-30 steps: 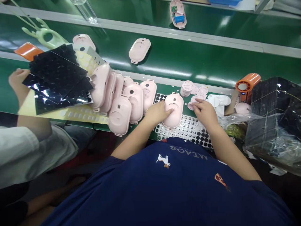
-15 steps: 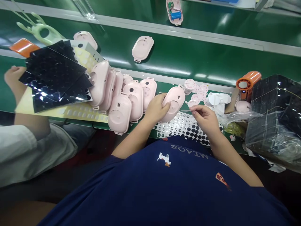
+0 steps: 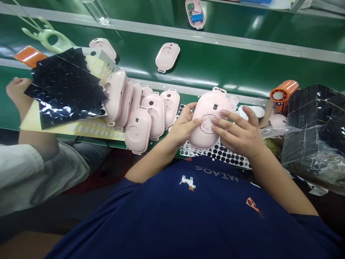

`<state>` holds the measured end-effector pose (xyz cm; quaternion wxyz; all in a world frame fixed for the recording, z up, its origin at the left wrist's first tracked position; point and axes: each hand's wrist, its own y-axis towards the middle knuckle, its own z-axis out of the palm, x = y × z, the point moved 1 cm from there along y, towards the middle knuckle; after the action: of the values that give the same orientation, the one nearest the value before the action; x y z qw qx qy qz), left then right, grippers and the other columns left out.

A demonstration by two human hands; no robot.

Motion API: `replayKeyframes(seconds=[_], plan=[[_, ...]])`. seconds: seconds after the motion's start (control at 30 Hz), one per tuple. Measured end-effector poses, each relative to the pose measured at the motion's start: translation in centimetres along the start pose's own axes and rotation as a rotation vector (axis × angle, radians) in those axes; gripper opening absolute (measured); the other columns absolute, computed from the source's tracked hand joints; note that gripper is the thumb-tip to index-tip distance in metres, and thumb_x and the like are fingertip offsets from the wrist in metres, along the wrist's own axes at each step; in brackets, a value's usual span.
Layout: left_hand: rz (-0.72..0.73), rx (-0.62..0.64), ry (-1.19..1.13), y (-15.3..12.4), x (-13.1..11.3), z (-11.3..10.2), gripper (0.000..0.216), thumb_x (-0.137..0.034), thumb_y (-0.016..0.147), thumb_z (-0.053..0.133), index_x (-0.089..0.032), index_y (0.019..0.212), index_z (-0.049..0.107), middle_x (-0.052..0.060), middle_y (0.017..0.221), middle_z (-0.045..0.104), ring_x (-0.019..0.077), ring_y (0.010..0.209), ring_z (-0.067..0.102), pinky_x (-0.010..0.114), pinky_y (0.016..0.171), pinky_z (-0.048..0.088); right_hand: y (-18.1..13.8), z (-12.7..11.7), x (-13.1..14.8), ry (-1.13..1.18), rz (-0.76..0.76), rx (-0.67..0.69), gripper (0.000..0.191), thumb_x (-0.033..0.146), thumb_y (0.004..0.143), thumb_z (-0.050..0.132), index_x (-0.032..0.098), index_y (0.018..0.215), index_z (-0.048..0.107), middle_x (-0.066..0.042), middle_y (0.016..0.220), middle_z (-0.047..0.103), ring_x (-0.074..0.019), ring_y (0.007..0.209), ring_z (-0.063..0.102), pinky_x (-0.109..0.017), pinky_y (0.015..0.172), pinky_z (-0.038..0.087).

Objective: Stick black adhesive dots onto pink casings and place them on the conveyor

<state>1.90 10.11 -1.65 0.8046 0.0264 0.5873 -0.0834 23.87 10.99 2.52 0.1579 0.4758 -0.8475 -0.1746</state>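
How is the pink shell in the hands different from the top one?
The held pink shell shows a closed face with a round patch; the far pink shell lies open, showing a blue part. The left hand grips and right hand presses the first; nobody touches the far one. Both are pink ovals.

Pink oval housing (image 3: 208, 118), smooth plastic, long axis running near to far, broad face up. A pale patterned disc (image 3: 207, 124) sits in the round central recess, with a small dark square opening (image 3: 215, 106) just beyond it. Left hand (image 3: 183, 126) and right hand (image 3: 241, 133) clasp its sides, fingertips meeting on the disc.
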Motion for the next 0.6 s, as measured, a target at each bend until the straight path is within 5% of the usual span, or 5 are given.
replayKeyframes(seconds=[0.13, 0.33, 0.6], plan=[[0.022, -0.002, -0.032, 0.0, 0.1, 0.9, 0.062, -0.044, 0.085, 0.068, -0.026, 0.139, 0.044, 0.009, 0.136, 0.061, 0.0305, 0.131, 0.057, 0.046, 0.108, 0.05, -0.5, 0.0, 2.5, -0.116, 0.096, 0.071, 0.049, 0.024, 0.094, 0.06, 0.036, 0.141, 0.055, 0.0, 0.147, 0.061, -0.0262, 0.136, 0.052, -0.05, 0.117, 0.019], [-0.043, 0.052, -0.106, -0.2, 0.4, 2.1, 0.076, -0.051, 0.081, 0.076, -0.026, 0.144, 0.043, 0.01, 0.132, 0.065, 0.0319, 0.127, 0.06, 0.047, 0.105, 0.052, -1.1, -0.2, 5.0, -0.21, 0.205, 0.1, 0.049, 0.024, 0.095, 0.056, 0.028, 0.144, 0.056, -0.006, 0.145, 0.062, -0.0276, 0.125, 0.053, -0.044, 0.103, 0.028], [-0.06, 0.073, -0.076, -0.1, 1.0, 2.1, 0.076, -0.041, 0.073, 0.085, -0.024, 0.138, 0.05, 0.01, 0.136, 0.064, 0.0328, 0.131, 0.058, 0.047, 0.11, 0.049, -0.3, -0.3, 2.3, -0.131, 0.237, -0.081, 0.017, 0.028, 0.1, 0.054, 0.031, 0.1, 0.071, 0.0, 0.098, 0.074, -0.0196, 0.092, 0.059, -0.04, 0.092, 0.037]])
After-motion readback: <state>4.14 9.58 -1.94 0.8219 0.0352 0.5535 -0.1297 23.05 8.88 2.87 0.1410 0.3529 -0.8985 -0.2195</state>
